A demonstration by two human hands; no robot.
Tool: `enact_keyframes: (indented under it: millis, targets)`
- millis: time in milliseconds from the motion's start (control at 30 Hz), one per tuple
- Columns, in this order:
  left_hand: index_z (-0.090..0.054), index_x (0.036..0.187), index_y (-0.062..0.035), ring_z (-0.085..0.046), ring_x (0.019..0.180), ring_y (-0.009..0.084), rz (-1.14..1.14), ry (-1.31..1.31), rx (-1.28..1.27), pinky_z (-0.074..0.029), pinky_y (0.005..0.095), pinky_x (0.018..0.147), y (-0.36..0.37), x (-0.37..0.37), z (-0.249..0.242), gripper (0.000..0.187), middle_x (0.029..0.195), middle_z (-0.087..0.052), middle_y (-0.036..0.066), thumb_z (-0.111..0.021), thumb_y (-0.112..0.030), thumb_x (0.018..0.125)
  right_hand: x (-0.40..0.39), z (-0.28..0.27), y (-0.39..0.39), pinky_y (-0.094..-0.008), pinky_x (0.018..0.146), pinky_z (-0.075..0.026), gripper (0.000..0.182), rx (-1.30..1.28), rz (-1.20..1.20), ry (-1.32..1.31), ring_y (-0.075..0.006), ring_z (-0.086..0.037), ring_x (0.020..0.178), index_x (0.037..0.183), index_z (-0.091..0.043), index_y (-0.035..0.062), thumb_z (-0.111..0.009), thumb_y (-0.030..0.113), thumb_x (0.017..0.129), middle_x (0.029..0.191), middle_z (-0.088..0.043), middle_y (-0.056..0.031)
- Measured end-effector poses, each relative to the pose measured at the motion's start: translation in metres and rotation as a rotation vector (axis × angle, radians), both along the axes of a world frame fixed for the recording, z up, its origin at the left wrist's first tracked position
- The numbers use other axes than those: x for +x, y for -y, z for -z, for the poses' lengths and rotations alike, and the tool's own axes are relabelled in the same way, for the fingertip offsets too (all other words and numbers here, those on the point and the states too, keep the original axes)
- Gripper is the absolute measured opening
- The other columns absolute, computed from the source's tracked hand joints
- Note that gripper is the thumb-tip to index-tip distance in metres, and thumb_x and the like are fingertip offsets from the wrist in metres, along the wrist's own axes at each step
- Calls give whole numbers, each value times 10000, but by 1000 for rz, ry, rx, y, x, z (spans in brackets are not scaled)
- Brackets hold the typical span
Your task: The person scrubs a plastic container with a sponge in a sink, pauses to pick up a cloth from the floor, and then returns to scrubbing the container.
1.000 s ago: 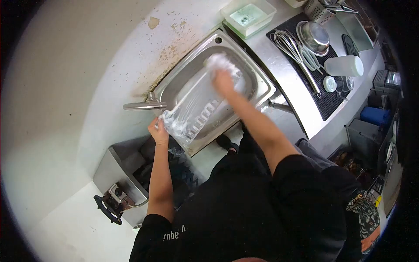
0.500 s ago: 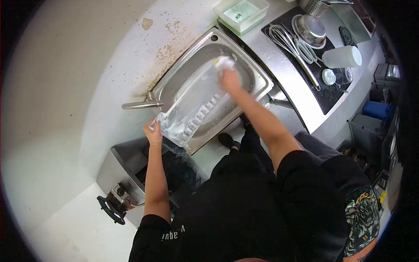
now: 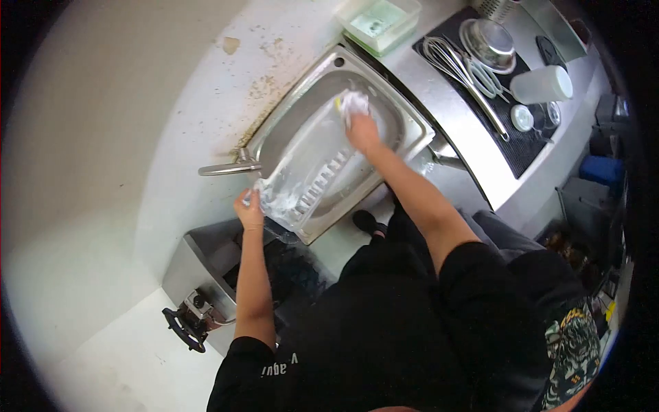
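Note:
A long, clear plastic tray or lid [image 3: 283, 203], with a row of slot-like marks and white foam on it, lies slanted across the steel sink [image 3: 395, 86]. My left hand [image 3: 251, 210] is closed on its near left corner, below the faucet [image 3: 230, 167]. Toward the far end, my right hand [image 3: 362, 132] grips a foam-covered sponge [image 3: 353, 103] with a bit of yellow showing. The sponge appears to be against the clear plastic, though its underside is hidden.
Beyond the sink, a plastic tub [image 3: 381, 27] holds greenish soapy liquid. On a black mat [image 3: 525, 154] to the right lie a whisk [image 3: 473, 93], scissors [image 3: 486, 81], steel bowls [image 3: 489, 42] and a white bottle [image 3: 542, 85]. A person in dark clothes stands close on the right.
My right hand and the sponge have shifted slightly and show less blur. My left hand still holds the same corner. The whole view has moved a little.

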State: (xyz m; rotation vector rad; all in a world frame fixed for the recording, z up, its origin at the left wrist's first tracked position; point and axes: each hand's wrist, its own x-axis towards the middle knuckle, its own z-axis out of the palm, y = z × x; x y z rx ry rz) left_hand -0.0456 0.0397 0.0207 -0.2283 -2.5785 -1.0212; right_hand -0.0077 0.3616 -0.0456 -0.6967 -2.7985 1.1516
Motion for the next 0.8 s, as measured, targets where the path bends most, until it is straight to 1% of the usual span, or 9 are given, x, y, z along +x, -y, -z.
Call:
enact_keyframes:
  millis: [67,133,233,300,367,467,567,633,800]
  targets:
    - [-592,759,93,-479,568,146,-4,-19,-42,-412,306,559,9,-6,1,267,613,-567,83,-600,-174,757,20,-39,58,-429,945,-334,320,403,-568,101,-307,-577,812,1002,-577,-14,-511,123,721,836,-597,-174]
    - [-603,761,80,-482,554,143,95,311,65,-418,294,561,11,-3,-4,254,608,-570,70,-598,-174,760,55,-19,137,-417,1004,-279,416,220,-413,-575,-299,-553,889,1107,-524,-16,-518,133,719,862,-602,-159]
    - [-618,785,69,-509,585,130,149,371,41,-422,279,578,-18,6,-43,263,612,-583,86,-604,-192,754,62,-45,113,-448,970,-302,391,19,-432,-631,-283,-523,962,1083,-538,-10,-525,148,726,885,-603,-153]
    - [-621,793,68,-518,596,126,157,479,81,-424,275,583,-25,6,-63,270,615,-589,98,-606,-198,751,36,-17,58,-452,931,-325,363,191,-348,-161,-289,-547,919,1041,-554,-12,-537,169,727,893,-599,-179]
    - [-623,880,40,-565,671,155,99,769,-153,-437,287,632,-28,-1,-79,320,705,-619,120,-617,-252,749,17,7,-1,-421,832,-404,325,-112,119,-75,-352,-578,784,966,-577,-14,-529,239,767,836,-600,-210]
    - [-609,953,9,-597,766,214,332,945,-350,-445,309,691,-21,-21,-75,372,797,-629,146,-614,-301,748,-9,27,-48,-403,735,-449,394,-230,268,-11,-341,-587,784,971,-567,-51,-503,284,773,844,-598,-229]
    - [-597,959,-13,-593,865,280,472,841,-656,-447,349,731,-60,-35,-78,403,866,-620,182,-590,-359,753,-14,7,-74,-383,686,-447,402,-827,412,160,-306,-583,733,901,-589,-57,-501,311,764,809,-599,-211]
    - [-602,903,-25,-592,849,325,345,509,-631,-458,387,721,-98,-30,-41,413,854,-613,198,-554,-412,767,-14,10,-77,-377,664,-442,405,-861,389,180,-284,-574,727,893,-589,-58,-503,316,764,811,-594,-197]
    - [-593,765,-44,-593,724,356,249,418,-758,-463,442,631,-189,-13,-47,472,733,-611,180,-500,-507,782,-1,49,-90,-365,625,-443,405,-839,432,216,-249,-560,716,898,-576,-57,-492,322,784,875,-586,-165]
